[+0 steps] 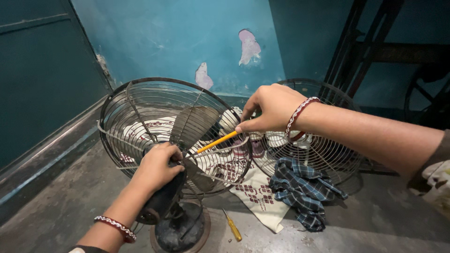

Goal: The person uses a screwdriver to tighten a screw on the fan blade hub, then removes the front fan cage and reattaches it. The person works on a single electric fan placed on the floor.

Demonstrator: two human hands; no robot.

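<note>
A dusty table fan (173, 136) stands on a round base, its rear wire cage and metal blades exposed. My left hand (157, 166) grips the dark motor housing behind the cage. My right hand (272, 107) reaches over the cage rim and pinches a yellow-handled screwdriver (216, 142), whose tip points down toward the blade hub. Both wrists wear patterned bangles.
The loose front wire guard (323, 150) leans at the right. A white embroidered cloth (258, 197) and a dark plaid cloth (302, 192) lie on the concrete floor. A second small yellow screwdriver (232, 226) lies near the fan base. Blue walls and a dark metal frame (370, 47) stand behind.
</note>
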